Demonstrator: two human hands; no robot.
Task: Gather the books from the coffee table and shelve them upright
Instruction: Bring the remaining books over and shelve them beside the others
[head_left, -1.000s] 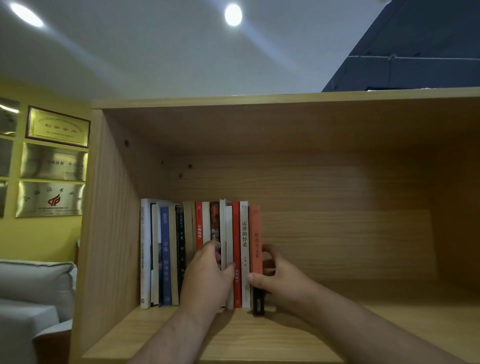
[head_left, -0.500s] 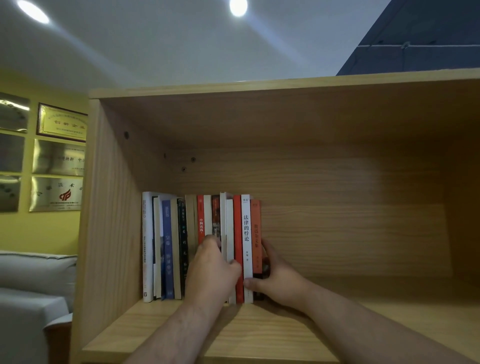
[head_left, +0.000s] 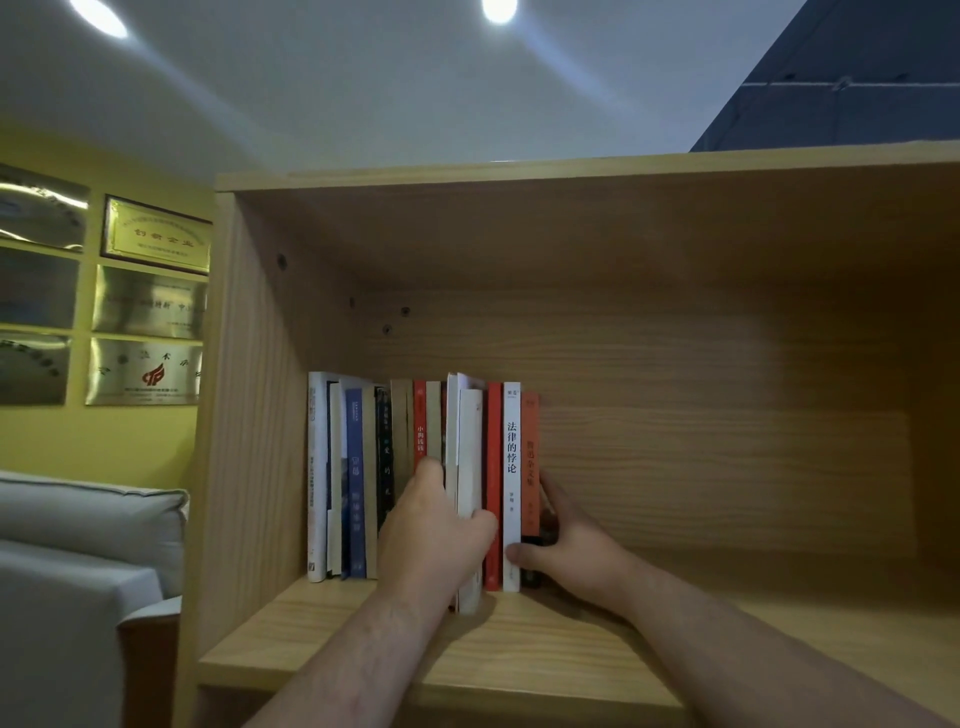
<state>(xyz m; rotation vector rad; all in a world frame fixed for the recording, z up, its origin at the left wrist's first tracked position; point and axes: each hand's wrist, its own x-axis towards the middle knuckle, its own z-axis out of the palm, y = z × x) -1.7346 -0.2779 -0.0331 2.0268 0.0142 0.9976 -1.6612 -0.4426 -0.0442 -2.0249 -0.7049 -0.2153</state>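
Row of books (head_left: 415, 478) standing upright on the wooden shelf (head_left: 519, 644), packed toward its left wall (head_left: 244, 415) so that the wall serves as a bookend. Right of the row, bare board all the way across, so nothing there to stop a lean.

Left hand (head_left: 431, 535) wrapped around the pale books (head_left: 469, 467) in the middle of the row, thumb in front near the red book (head_left: 493, 467), fingers tucked in behind; closed on those volumes, probably to hold them vertical and push them leftward. Pale books sitting a little forward of their neighbours, lower edge nearer the shelf's front lip, so likely not yet slid fully home.

Right hand (head_left: 566, 551) flat against the outer face of the orange book (head_left: 530, 457) at the row's right end, thumb curled in front of the white-spined book (head_left: 511, 467) low down. Pressing rather than gripping, apparently as a temporary bookend squeezing the row together.

Coffee table not in view.
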